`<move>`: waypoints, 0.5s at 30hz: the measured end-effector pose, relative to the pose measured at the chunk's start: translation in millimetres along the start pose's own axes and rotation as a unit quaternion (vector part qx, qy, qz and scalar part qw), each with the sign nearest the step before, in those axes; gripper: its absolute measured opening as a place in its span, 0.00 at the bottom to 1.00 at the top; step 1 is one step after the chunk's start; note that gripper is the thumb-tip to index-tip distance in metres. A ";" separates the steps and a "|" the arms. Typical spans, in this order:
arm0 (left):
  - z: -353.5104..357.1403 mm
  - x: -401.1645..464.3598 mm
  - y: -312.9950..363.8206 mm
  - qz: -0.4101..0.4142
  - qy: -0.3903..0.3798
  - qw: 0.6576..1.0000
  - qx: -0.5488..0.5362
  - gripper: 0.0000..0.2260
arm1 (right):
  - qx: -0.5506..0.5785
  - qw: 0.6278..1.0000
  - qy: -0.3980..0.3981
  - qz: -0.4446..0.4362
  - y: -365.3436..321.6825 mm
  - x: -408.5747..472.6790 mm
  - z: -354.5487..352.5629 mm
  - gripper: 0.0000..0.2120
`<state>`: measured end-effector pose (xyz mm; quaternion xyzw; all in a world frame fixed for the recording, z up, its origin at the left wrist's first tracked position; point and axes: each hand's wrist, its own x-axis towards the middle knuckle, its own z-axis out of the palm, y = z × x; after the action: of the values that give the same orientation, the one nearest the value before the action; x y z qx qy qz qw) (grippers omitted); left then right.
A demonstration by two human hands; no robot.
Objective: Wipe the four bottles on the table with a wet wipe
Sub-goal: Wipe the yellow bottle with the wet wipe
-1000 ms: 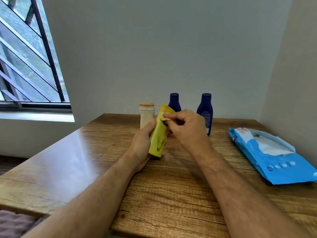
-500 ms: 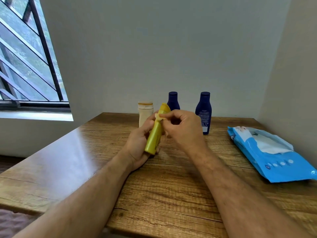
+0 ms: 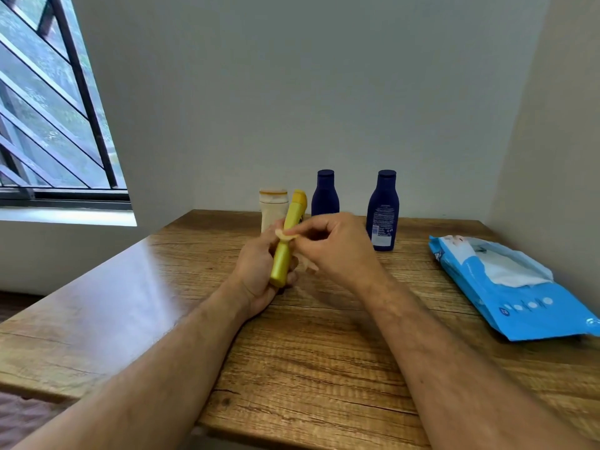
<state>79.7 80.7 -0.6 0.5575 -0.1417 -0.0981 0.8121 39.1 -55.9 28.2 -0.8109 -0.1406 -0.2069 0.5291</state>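
Our left hand [image 3: 259,271] grips a yellow bottle [image 3: 287,245] held above the wooden table [image 3: 308,352], its long axis running from 6 up toward 12 o'clock, tilted slightly right. Our right hand [image 3: 337,251], at its 3 o'clock, pinches a small wet wipe [image 3: 287,236] against it. Three more bottles stand at 12 o'clock by the grey wall [image 3: 324,92]; a blue wipe pack [image 3: 519,297] lies at 3 o'clock.
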 end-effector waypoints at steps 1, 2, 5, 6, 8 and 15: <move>0.5 0.5 -0.6 -0.010 0.008 1.000 0.008 0.19 | 0.003 0.999 0.042 -0.002 0.8 1.5 -0.6 0.04; 1.0 0.7 -1.0 -0.014 0.011 1.000 0.017 0.18 | 0.004 0.997 0.077 -0.004 1.6 2.8 -1.7 0.05; 2.9 0.0 -1.8 -0.013 0.010 0.999 0.029 0.16 | 0.017 0.996 0.093 0.005 1.2 3.1 -5.5 0.06; 3.3 -0.1 -1.4 -0.012 0.016 1.000 0.023 0.16 | 0.020 0.998 0.062 0.011 -0.1 1.9 -5.8 0.06; 3.2 -0.6 -0.3 -0.013 0.027 1.000 0.009 0.18 | 0.013 0.999 -0.033 0.026 -2.8 -0.4 -3.9 0.05; -1.3 2.9 0.0 -0.007 0.027 0.998 0.060 0.17 | -0.005 0.994 -0.103 0.038 -4.3 -0.7 -4.0 0.04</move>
<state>82.8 81.0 -0.7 0.6088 -0.1217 -0.0799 0.7799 35.9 -57.9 32.7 -0.8353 -0.1624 -0.1031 0.5151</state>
